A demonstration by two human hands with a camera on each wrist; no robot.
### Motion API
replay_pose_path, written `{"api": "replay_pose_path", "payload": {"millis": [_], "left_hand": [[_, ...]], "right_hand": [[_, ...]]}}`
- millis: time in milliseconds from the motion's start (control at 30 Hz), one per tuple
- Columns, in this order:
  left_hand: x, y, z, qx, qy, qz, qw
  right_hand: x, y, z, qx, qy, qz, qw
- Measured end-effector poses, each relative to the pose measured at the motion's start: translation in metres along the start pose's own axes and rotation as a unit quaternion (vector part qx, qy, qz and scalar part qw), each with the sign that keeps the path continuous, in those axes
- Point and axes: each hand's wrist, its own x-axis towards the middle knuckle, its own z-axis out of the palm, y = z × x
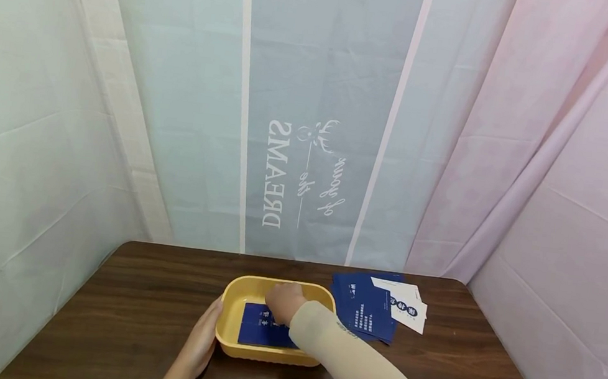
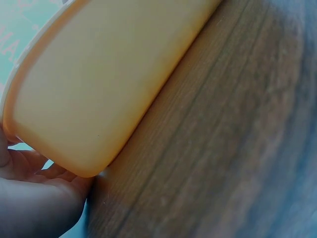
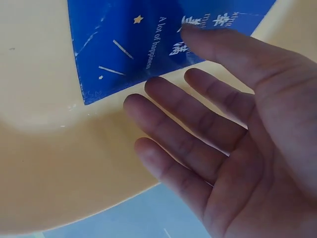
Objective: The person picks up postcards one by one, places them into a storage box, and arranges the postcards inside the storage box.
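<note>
A yellow plastic basin (image 1: 229,347) stands near the middle of the wooden table. Inside it lies a blue card (image 1: 254,334) with white characters and, in the right wrist view, the words "A lot of happiness" and small stars. My right hand (image 1: 283,303) is inside the basin, over the card. Its fingers are extended and apart in the right wrist view, and the thumb (image 3: 223,49) overlaps the card's printed face; whether it touches is unclear. My left hand (image 1: 202,340) rests along the basin's left end, its fingers partly hidden behind the wall in the left wrist view.
Right of the basin, several blue cards (image 1: 363,312) lie in an overlapping pile. White cards (image 1: 408,314) with dark blue print lie at its right side. The table (image 1: 144,309) ends at a hanging curtain (image 1: 321,91) at the back, with pale cloth on both sides.
</note>
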Motion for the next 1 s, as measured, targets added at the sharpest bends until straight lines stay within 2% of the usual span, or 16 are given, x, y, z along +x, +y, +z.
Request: {"api": "replay_pose_path", "payload": {"millis": [100, 300, 400, 567, 733, 867, 1000], "left_hand": [[0.000, 0.001, 0.000, 0.004, -0.002, 0.001, 1.0000], [-0.001, 0.001, 0.000, 0.002, -0.002, -0.001, 1.0000], [-0.001, 0.001, 0.000, 0.003, -0.002, -0.001, 1.0000], [-0.001, 0.001, 0.001, 0.001, -0.002, -0.002, 1.0000], [0.000, 0.002, 0.001, 0.003, 0.003, -0.007, 1.0000], [0.001, 0.002, 0.002, -0.001, 0.005, -0.006, 1.0000], [0.002, 0.001, 0.003, -0.006, 0.005, -0.003, 1.0000]], "right_hand": [[-0.005, 0.002, -0.002, -0.007, 0.004, -0.007, 1.000], [-0.018, 0.013, -0.010, -0.037, 0.038, -0.017, 0.998], [-0.024, 0.022, -0.013, -0.033, 0.053, -0.020, 0.998], [-0.031, 0.044, -0.010, 0.008, 0.087, -0.052, 0.995], [-0.036, 0.070, -0.002, 0.076, 0.132, -0.079, 0.985], [-0.035, 0.091, 0.010, 0.102, 0.183, -0.059, 0.976], [-0.034, 0.118, 0.018, 0.145, 0.200, -0.019, 0.969]]}}
